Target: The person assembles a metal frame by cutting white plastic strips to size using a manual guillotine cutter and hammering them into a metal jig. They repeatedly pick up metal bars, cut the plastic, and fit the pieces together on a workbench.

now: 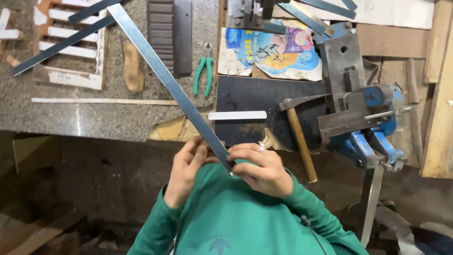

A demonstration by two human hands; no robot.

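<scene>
long flat grey metal strip [165, 75] ran diagonally over granite bench [94, 118] | near end pinched between left hand [185, 171] and right hand [262, 169], both grasping it | wooden-handled hammer [298, 137] just right

Green long-sleeved sweatshirt with a dark chest emblem, both hands bare.

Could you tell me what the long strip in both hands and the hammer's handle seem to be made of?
Long strip: likely bare metal, by its smooth grey sheen and thin, straight edges. Hammer handle: looks like plain wood, tan, matte and worn.
</scene>
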